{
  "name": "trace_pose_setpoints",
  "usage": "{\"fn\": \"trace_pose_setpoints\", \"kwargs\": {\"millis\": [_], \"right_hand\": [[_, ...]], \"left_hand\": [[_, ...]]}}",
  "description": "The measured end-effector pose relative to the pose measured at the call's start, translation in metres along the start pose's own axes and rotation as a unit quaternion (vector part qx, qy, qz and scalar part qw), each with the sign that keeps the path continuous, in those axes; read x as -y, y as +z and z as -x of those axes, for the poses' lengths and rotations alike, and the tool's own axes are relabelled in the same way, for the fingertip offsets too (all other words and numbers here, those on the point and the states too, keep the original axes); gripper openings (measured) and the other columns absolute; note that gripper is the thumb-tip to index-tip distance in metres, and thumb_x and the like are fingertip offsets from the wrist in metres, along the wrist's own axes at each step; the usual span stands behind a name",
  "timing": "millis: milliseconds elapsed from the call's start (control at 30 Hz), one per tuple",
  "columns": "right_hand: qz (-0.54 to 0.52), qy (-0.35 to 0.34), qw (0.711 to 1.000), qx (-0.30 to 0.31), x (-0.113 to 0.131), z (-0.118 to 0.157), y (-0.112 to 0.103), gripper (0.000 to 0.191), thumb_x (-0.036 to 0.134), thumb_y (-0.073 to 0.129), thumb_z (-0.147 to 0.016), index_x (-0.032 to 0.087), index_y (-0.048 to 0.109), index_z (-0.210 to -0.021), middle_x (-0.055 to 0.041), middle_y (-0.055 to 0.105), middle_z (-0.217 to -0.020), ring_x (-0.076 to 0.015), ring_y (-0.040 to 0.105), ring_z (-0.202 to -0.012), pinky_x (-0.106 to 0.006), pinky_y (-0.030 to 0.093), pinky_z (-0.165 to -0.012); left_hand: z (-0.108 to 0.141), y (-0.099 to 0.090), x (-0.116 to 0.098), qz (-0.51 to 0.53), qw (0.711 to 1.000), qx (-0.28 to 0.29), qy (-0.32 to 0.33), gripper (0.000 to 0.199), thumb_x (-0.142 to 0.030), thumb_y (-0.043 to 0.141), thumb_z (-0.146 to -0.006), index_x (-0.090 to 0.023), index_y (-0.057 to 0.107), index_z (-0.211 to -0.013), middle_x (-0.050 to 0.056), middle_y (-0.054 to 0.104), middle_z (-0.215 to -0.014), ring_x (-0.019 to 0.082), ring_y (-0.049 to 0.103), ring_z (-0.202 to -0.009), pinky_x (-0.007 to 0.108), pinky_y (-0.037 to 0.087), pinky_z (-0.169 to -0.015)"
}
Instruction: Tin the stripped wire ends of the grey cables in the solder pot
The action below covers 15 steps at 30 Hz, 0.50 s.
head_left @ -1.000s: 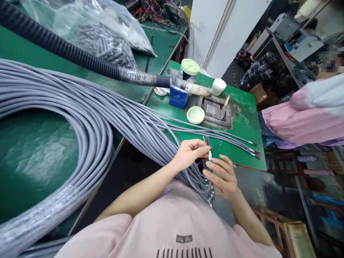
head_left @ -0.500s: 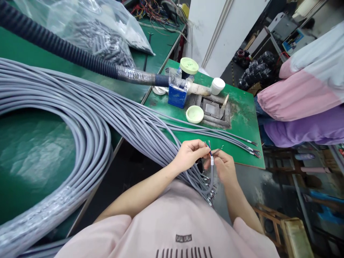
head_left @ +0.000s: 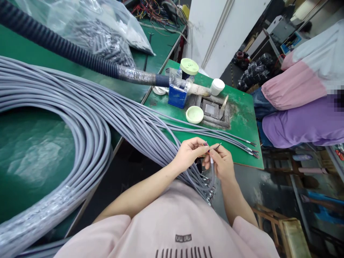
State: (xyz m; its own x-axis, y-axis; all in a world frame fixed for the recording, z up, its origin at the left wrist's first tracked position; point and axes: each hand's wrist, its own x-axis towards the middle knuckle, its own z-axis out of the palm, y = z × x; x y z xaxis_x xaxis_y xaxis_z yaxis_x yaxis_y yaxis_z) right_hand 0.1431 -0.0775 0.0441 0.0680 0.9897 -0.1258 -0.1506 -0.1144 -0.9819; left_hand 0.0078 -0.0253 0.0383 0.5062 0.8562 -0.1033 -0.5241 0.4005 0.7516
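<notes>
My left hand (head_left: 188,153) and right hand (head_left: 221,163) meet at centre frame, fingers pinched shut on one grey cable's (head_left: 212,171) coloured wires (head_left: 206,145). The cable bundle (head_left: 80,107) fills the left; a green lid (head_left: 195,114) sits above on the table (head_left: 242,118).

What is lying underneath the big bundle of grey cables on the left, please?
The bundle of grey cables rests on the green workbench, which shows through the loop. A black corrugated hose crosses behind it. Whatever lies directly beneath the strands is covered.
</notes>
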Motion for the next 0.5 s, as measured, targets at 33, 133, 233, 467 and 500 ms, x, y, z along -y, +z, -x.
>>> {"fn": "trace_pose_setpoints", "kwargs": {"millis": [33, 133, 233, 467, 500], "right_hand": [[0.0, -0.001, 1.0, -0.013, 0.0001, -0.0003, 0.0003, 0.012, 0.03, 0.065, -0.085, 0.02, 0.061, -0.084, 0.0045, 0.065, -0.059, -0.0101, 0.057, -0.041, -0.022, 0.045, -0.044], [-0.007, -0.006, 1.0, -0.029, 0.0009, -0.0021, 0.0017, 0.012, 0.028, 0.07, -0.081, 0.02, 0.061, -0.084, 0.0066, 0.062, -0.056, -0.0094, 0.055, -0.039, -0.022, 0.046, -0.042], [0.0, -0.008, 1.0, -0.023, 0.0033, -0.0044, 0.0027, 0.015, 0.026, 0.074, -0.077, 0.02, 0.061, -0.08, 0.0084, 0.057, -0.05, -0.0087, 0.051, -0.036, -0.021, 0.043, -0.04], [0.03, -0.014, 0.999, -0.032, 0.0063, -0.0087, -0.0021, 0.012, 0.025, 0.071, -0.08, 0.02, 0.061, -0.078, 0.007, 0.057, -0.051, -0.009, 0.053, -0.04, -0.022, 0.044, -0.044], [0.029, -0.009, 0.999, -0.03, 0.006, -0.0091, -0.0031, 0.012, 0.026, 0.071, -0.08, 0.02, 0.06, -0.078, 0.0069, 0.057, -0.051, -0.009, 0.052, -0.04, -0.022, 0.044, -0.043]], "left_hand": [[-0.0003, -0.0002, 0.001, -0.003, 1.0, -0.006, 0.002, 0.026, -0.034, 0.078, -0.069, -0.015, 0.061, -0.073, -0.003, 0.06, -0.052, 0.009, 0.057, -0.044, 0.02, 0.044, -0.045], [-0.0012, -0.0007, 0.0026, -0.017, 0.999, -0.031, 0.004, 0.028, -0.034, 0.079, -0.066, -0.015, 0.058, -0.07, -0.003, 0.061, -0.054, 0.009, 0.056, -0.045, 0.02, 0.044, -0.047], [-0.0017, -0.0013, 0.0032, -0.028, 0.999, -0.04, 0.005, 0.03, -0.035, 0.079, -0.064, -0.016, 0.056, -0.067, -0.004, 0.059, -0.053, 0.008, 0.054, -0.045, 0.02, 0.044, -0.047], [-0.0025, -0.003, 0.0075, -0.056, 0.997, -0.036, 0.04, 0.031, -0.038, 0.078, -0.068, -0.015, 0.056, -0.067, -0.004, 0.056, -0.056, 0.007, 0.05, -0.048, 0.02, 0.042, -0.05], [-0.0026, -0.0039, 0.0095, -0.064, 0.996, -0.036, 0.052, 0.031, -0.038, 0.077, -0.069, -0.015, 0.057, -0.068, -0.004, 0.056, -0.056, 0.007, 0.05, -0.049, 0.02, 0.042, -0.05]]}}
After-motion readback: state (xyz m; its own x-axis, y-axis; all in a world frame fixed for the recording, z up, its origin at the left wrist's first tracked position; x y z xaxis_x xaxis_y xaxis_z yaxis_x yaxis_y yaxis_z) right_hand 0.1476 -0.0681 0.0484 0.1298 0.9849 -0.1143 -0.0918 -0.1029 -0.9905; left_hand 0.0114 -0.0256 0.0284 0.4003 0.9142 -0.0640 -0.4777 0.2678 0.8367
